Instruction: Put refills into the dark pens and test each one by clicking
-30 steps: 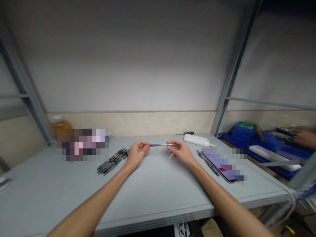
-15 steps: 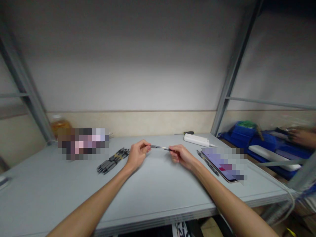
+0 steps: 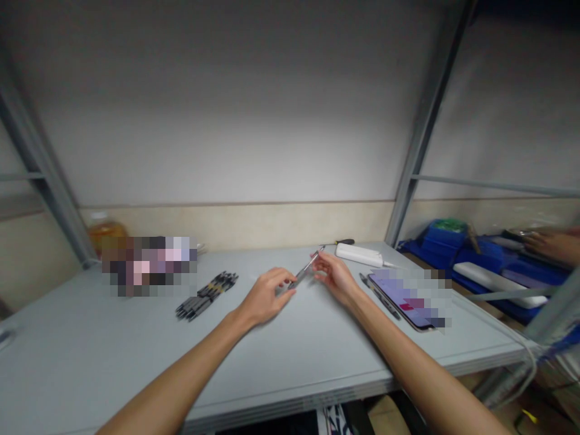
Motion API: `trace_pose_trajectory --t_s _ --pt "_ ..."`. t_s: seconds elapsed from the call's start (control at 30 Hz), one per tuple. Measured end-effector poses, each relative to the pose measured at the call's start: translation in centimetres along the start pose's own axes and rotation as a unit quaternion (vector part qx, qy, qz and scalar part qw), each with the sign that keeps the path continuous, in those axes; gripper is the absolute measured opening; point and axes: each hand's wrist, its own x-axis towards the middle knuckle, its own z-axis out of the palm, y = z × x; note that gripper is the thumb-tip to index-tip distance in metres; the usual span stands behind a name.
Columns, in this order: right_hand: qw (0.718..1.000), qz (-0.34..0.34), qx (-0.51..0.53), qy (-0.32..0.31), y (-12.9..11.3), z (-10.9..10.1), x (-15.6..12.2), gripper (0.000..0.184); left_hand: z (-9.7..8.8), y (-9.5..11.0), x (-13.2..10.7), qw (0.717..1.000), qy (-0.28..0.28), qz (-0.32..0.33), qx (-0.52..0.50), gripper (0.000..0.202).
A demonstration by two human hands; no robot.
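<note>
A slim pen (image 3: 308,266) with a grey barrel and a shiny, pale upper part slants up to the right between my hands, above the table. Its lower, grey end is pinched between the thumb and fingers of my left hand (image 3: 267,296). My right hand (image 3: 335,277) is closed with curled fingers against the upper part, and the tip sticks out beyond them. Left of my left hand lies a bundle of grey and black pens (image 3: 206,296). To the right of my right hand, another pen (image 3: 380,297) rests alongside a phone (image 3: 399,299) with a lit screen.
A white power strip (image 3: 359,255) and a screwdriver (image 3: 345,241) lie at the back of the grey table (image 3: 281,362). Blurred items and a bottle (image 3: 107,232) stand back left. Beyond the metal post (image 3: 419,133), another person's hand (image 3: 555,246) is over blue bins (image 3: 446,244).
The pen has swung from nearly level to a steep slant, its right end up. My left hand has moved right and lower, closer to my right hand.
</note>
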Motion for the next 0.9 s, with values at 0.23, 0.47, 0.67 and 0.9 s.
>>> trace_pose_trajectory --t_s 0.23,0.47,0.67,0.9 --pt "0.990 0.029 0.134 -0.011 -2.0 -0.4 0.3 0.026 -0.4 -1.1 0.0 0.992 -0.018 -0.046 0.112 0.019" --pt "0.984 0.098 0.127 -0.075 -4.2 0.1 0.6 0.039 -2.5 -2.1 0.0 0.898 -0.069 -0.207 0.382 0.027" --pt "0.980 0.122 0.142 -0.065 -5.1 1.4 0.4 0.036 -2.7 -2.1 -0.3 0.846 -0.119 -0.256 0.452 0.029" --pt "0.977 0.133 0.155 -0.070 -5.6 2.4 0.2 0.042 -2.9 -2.5 -0.3 0.827 -0.119 -0.278 0.474 0.031"
